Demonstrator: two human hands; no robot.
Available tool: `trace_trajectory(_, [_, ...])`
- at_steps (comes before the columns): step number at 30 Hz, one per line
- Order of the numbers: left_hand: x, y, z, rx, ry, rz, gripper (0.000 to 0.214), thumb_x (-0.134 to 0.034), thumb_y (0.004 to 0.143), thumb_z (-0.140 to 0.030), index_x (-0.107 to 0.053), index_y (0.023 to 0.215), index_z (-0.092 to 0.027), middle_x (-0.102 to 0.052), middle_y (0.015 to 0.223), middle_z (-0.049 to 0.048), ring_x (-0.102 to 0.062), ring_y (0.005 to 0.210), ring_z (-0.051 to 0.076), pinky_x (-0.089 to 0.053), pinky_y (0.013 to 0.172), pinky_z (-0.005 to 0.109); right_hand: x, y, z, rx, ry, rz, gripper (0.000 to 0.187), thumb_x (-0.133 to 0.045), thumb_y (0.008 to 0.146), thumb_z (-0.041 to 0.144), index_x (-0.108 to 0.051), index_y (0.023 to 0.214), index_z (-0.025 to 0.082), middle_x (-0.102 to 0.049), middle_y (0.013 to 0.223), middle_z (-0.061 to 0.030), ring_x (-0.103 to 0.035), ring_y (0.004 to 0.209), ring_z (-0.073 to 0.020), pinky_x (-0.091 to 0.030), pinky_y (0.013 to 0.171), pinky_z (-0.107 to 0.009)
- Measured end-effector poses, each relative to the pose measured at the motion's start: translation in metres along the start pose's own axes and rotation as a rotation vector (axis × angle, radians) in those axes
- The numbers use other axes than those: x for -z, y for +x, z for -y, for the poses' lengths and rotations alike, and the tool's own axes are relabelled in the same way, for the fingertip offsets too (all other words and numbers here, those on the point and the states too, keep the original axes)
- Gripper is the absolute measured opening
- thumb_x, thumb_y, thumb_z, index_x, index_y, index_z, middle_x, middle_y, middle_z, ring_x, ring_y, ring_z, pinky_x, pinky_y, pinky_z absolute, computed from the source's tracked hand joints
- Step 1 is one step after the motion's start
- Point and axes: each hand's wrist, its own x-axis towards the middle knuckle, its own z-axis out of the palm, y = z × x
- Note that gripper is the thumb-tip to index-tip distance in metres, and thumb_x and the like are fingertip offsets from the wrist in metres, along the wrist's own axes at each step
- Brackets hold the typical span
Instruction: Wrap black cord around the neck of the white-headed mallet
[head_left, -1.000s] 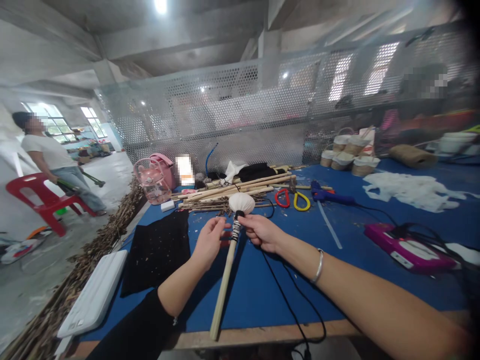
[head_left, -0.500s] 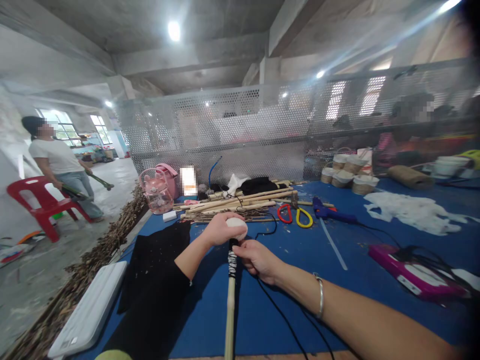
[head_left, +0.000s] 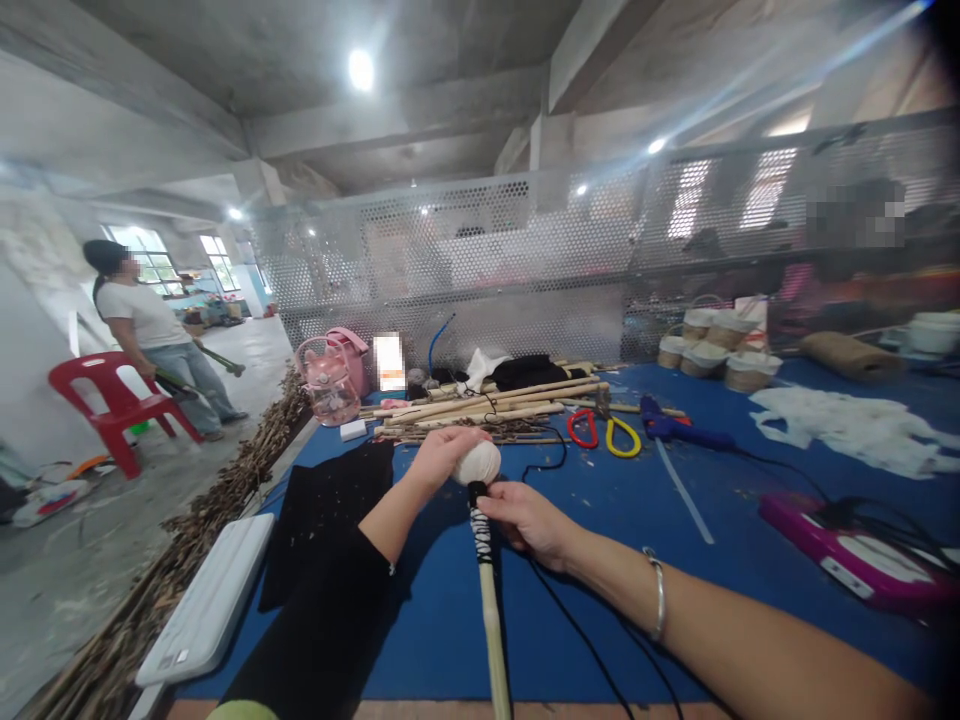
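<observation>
A pale wooden stick (head_left: 490, 620) runs up from the table's near edge, its upper part wrapped in black cord (head_left: 481, 535) over white. On its far end sits a round white ball (head_left: 480, 463). My left hand (head_left: 442, 458) curls over the left and far side of this ball. My right hand (head_left: 523, 512) pinches at the black wrapping just below the ball, thumb and forefinger against the stick. A loose length of black cord trails from beneath my right hand toward the near edge. Whether the right fingertips grip cord or stick alone is hard to see.
Behind my hands lie several wooden sticks (head_left: 480, 410) and red-and-yellow-handled scissors (head_left: 622, 437). A blue glue gun (head_left: 686, 428), white cloth (head_left: 847, 425) and purple device (head_left: 847, 555) are right. Black fabric (head_left: 330, 515) and a white case (head_left: 210, 595) lie left. A person (head_left: 161, 330) stands beyond.
The whole view has swung slightly left, so things sit farther right. My left hand has shifted on the ball, showing more of its white surface. My right hand keeps its pinch.
</observation>
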Motion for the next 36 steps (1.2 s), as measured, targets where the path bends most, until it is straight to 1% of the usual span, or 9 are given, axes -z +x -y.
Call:
trace_trajectory(3, [0.008, -0.001, 0.003, 0.175, -0.125, 0.225, 0.044, -0.063, 0.066, -0.048, -0.068, 0.090, -0.012, -0.066, 0.075, 0.0095, -0.057, 0.058, 0.015, -0.041, 0.052, 0.024, -0.002, -0.002, 0.001, 0.019, -0.012, 0.017, 0.039, -0.065, 0.066, 0.048, -0.040, 0.061, 0.018, -0.029, 0.039, 0.0107, -0.019, 0.033, -0.0028, -0.008, 0.034, -0.022])
trace_trajectory(6, [0.010, 0.000, 0.006, 0.201, -0.044, 0.255, 0.041, -0.059, 0.069, -0.049, -0.068, 0.082, -0.011, -0.063, 0.068, 0.0084, -0.054, 0.054, 0.014, -0.038, 0.048, 0.022, -0.003, -0.003, 0.002, 0.018, -0.028, 0.010, 0.041, -0.065, 0.065, 0.049, -0.040, 0.060, 0.017, -0.028, 0.040, 0.0107, -0.018, 0.033, -0.0027, -0.007, 0.035, -0.022])
trace_trajectory(14, [0.000, -0.001, -0.003, -0.134, 0.473, -0.100, 0.043, -0.047, 0.077, -0.048, -0.069, 0.067, -0.013, -0.063, 0.061, 0.0042, -0.056, 0.062, 0.018, -0.041, 0.058, 0.025, -0.003, -0.001, -0.001, 0.016, -0.056, -0.033, 0.041, -0.063, 0.067, 0.050, -0.038, 0.059, 0.018, -0.027, 0.038, 0.0108, -0.018, 0.033, -0.0036, -0.007, 0.035, -0.023])
trace_trajectory(19, [-0.011, -0.012, -0.011, -0.367, 0.490, -0.014, 0.025, -0.052, 0.077, -0.035, -0.071, 0.079, -0.018, -0.069, 0.085, 0.0065, -0.060, 0.082, 0.019, -0.042, 0.078, 0.028, -0.002, -0.002, 0.001, 0.022, -0.051, 0.001, 0.041, -0.064, 0.065, 0.050, -0.039, 0.062, 0.018, -0.026, 0.039, 0.0111, -0.016, 0.034, -0.0037, -0.006, 0.036, -0.023])
trace_trajectory(21, [-0.011, -0.010, -0.010, -0.303, 0.344, 0.003, 0.022, -0.059, 0.072, -0.035, -0.071, 0.076, -0.016, -0.068, 0.083, 0.0088, -0.060, 0.080, 0.020, -0.043, 0.078, 0.030, -0.002, -0.003, 0.002, 0.036, -0.051, 0.022, 0.041, -0.065, 0.064, 0.050, -0.040, 0.062, 0.018, -0.027, 0.040, 0.0108, -0.016, 0.035, -0.0036, -0.006, 0.037, -0.024])
trace_trajectory(24, [-0.001, -0.005, -0.007, -0.059, -0.027, 0.054, 0.027, -0.065, 0.067, -0.036, -0.069, 0.081, -0.012, -0.068, 0.085, 0.0113, -0.061, 0.075, 0.020, -0.046, 0.073, 0.032, -0.001, -0.002, 0.001, 0.027, -0.053, 0.041, 0.041, -0.065, 0.065, 0.049, -0.039, 0.059, 0.018, -0.029, 0.040, 0.0097, -0.018, 0.035, -0.0037, -0.007, 0.037, -0.023])
trace_trajectory(28, [0.013, -0.003, -0.006, 0.218, -0.281, 0.363, 0.042, -0.071, 0.060, -0.032, -0.066, 0.096, -0.013, -0.064, 0.102, 0.0137, -0.062, 0.081, 0.021, -0.047, 0.072, 0.033, -0.001, -0.003, 0.000, 0.019, -0.057, 0.093, 0.039, -0.065, 0.066, 0.047, -0.040, 0.059, 0.017, -0.029, 0.040, 0.0095, -0.019, 0.035, -0.0036, -0.008, 0.037, -0.023])
trace_trajectory(32, [0.012, -0.005, -0.006, 0.227, -0.249, 0.326, 0.033, -0.072, 0.059, -0.032, -0.067, 0.082, -0.009, -0.067, 0.077, 0.0112, -0.061, 0.066, 0.018, -0.046, 0.063, 0.029, 0.000, -0.004, 0.000, 0.017, -0.070, 0.113, 0.040, -0.065, 0.066, 0.048, -0.039, 0.059, 0.017, -0.029, 0.040, 0.0097, -0.019, 0.036, -0.0035, -0.007, 0.037, -0.023])
trace_trajectory(36, [0.008, -0.003, -0.003, 0.179, -0.205, 0.305, 0.030, -0.070, 0.060, -0.032, -0.066, 0.079, -0.008, -0.066, 0.072, 0.0093, -0.059, 0.063, 0.017, -0.044, 0.060, 0.027, 0.000, -0.004, -0.001, 0.022, -0.059, 0.129, 0.040, -0.065, 0.065, 0.048, -0.040, 0.060, 0.017, -0.028, 0.040, 0.0099, -0.018, 0.035, -0.0033, -0.006, 0.036, -0.023])
